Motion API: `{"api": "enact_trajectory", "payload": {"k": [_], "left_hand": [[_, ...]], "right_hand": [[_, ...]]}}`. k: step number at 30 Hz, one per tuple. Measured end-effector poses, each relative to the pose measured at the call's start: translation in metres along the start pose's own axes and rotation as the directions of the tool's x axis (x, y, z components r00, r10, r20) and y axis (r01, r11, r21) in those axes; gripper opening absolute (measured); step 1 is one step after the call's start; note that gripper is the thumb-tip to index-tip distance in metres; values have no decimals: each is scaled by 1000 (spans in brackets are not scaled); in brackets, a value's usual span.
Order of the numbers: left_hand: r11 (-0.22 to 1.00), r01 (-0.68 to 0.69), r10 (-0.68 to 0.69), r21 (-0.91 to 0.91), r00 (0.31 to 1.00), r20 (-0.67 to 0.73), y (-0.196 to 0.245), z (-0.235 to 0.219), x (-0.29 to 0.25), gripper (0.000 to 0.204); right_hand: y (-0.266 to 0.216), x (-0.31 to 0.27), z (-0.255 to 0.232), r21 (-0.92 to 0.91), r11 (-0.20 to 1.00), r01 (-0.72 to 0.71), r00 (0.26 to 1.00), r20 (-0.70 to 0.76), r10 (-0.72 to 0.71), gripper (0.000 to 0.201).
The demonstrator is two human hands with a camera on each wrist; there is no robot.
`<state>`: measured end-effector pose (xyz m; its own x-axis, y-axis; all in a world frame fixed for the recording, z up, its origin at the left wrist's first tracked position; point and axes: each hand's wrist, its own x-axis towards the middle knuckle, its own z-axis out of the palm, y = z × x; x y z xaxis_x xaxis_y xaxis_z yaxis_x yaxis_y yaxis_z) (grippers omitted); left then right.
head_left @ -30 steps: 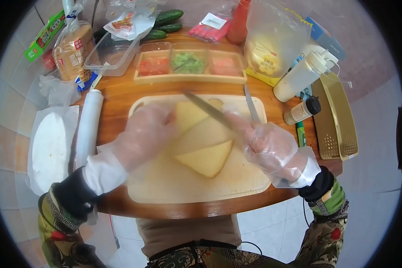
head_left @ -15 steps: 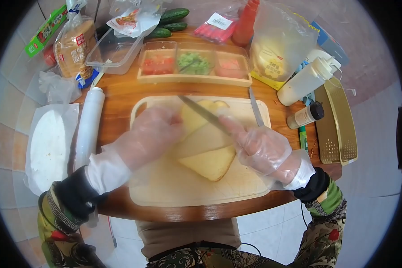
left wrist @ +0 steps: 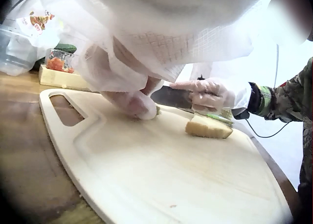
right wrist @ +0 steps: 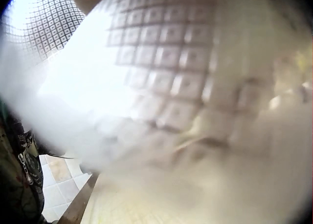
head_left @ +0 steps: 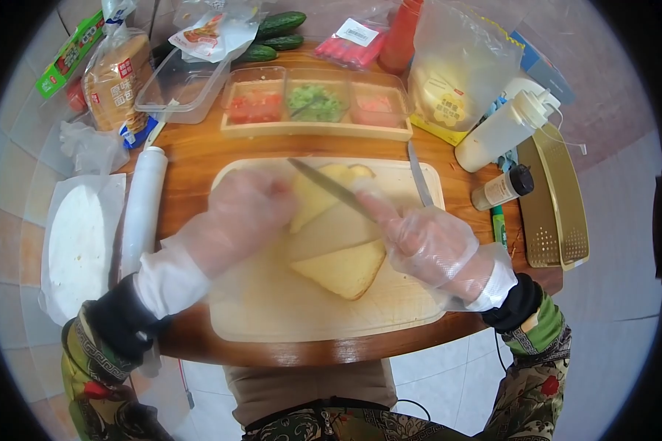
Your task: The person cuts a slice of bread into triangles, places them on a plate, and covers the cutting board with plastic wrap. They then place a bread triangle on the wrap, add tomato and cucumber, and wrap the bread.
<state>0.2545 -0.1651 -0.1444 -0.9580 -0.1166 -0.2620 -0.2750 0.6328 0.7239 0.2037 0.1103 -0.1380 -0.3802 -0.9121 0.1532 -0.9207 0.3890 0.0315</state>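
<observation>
A knife point(head_left: 331, 181) with a dark blade is gripped in my gloved right hand point(head_left: 434, 242), its forefinger stretched along the blade. The blade slants over the far half-slice of bread point(head_left: 316, 198) on the pale cutting board point(head_left: 272, 301). My gloved left hand point(head_left: 250, 206), its fingers curled, pinches that half-slice at its left edge; in the left wrist view the fingertips mostly hide it. Closer to the front lies a triangular half-slice of bread point(head_left: 342, 268), apart from the far one. Glove plastic fills most of the right wrist view.
A second knife point(head_left: 421, 176) lies on the board's right edge. Behind stands a tray point(head_left: 316, 130) of diced fillings. At left are bagged bread point(head_left: 118, 84), a wrap roll point(head_left: 143, 206) and a white oval sheet point(head_left: 81, 235); at right, a squeeze bottle point(head_left: 500, 132), shaker point(head_left: 502, 187) and basket point(head_left: 555, 198).
My right hand and the knife have shifted slightly left over the board. The left hand stays by the far half-slice. The near half-slice lies almost as before.
</observation>
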Motion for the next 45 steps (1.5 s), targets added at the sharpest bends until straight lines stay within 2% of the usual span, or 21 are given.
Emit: {"api": "enact_trajectory", "payload": {"k": [1,5,7,8,10,11,13,17,19,23,25,29,31,35,37,40,43,44,45], "left_hand": [[1000,-15,14,-28,999,-37,-2,0,2,22],[991,-34,31,-132,999,-27,0,1,5,21],[995,17,-21,-101,999,-40,8,1,2,21],[995,6,-10,-96,999,-42,6,2,2,21],[995,-75,72,-58,996,-62,0,4,6,20],[995,-83,80,-55,995,-62,0,5,6,20],[997,-35,33,-71,999,-30,0,5,7,20],[995,-4,4,-95,1000,1,1,2,8,18],[987,-17,23,-159,999,36,-1,2,8,17],[985,-36,40,-169,999,21,-8,5,13,16],[985,23,-15,-169,999,47,-1,2,11,16],[980,40,-33,-197,999,37,0,2,10,15],[981,14,-7,-193,999,37,-2,3,11,14],[974,40,-32,-225,999,40,-7,8,13,14],[955,95,-88,-280,995,38,-6,10,12,15],[925,80,-53,-371,995,83,-13,12,14,15],[934,95,-75,-343,995,70,-8,10,13,14],[958,20,-7,-286,999,48,-13,11,16,15],[960,15,-1,-279,999,52,-12,12,16,15]], "right_hand": [[-1,0,-1,3,1000,-16,1000,8,16,65],[1,-3,3,108,993,-48,999,22,46,64],[1,-4,10,-92,996,21,999,41,-17,67],[1,-4,12,-99,995,15,999,34,-12,67],[-1,-5,14,47,999,27,1000,-13,-27,70],[-3,-5,12,41,999,23,1000,-17,-22,70],[-6,-5,5,-75,997,27,999,46,-23,72],[-5,-2,2,-57,997,42,997,68,-38,72],[-4,-4,4,-108,993,38,996,84,-29,73],[2,-4,7,-100,994,54,995,90,-45,74],[4,-4,15,-212,973,96,991,113,-73,74],[0,-2,0,-279,956,92,991,122,-60,75],[-1,-2,2,-156,987,48,995,93,-33,76],[-11,2,-4,-227,974,27,981,192,17,77],[-11,4,-6,-78,997,-26,967,251,45,78],[-10,7,-8,2,997,-79,968,237,77,78],[-2,6,-5,117,987,-112,968,237,82,79],[0,3,-4,121,985,-127,967,236,95,79],[3,0,-1,124,987,-106,972,222,76,79]]}}
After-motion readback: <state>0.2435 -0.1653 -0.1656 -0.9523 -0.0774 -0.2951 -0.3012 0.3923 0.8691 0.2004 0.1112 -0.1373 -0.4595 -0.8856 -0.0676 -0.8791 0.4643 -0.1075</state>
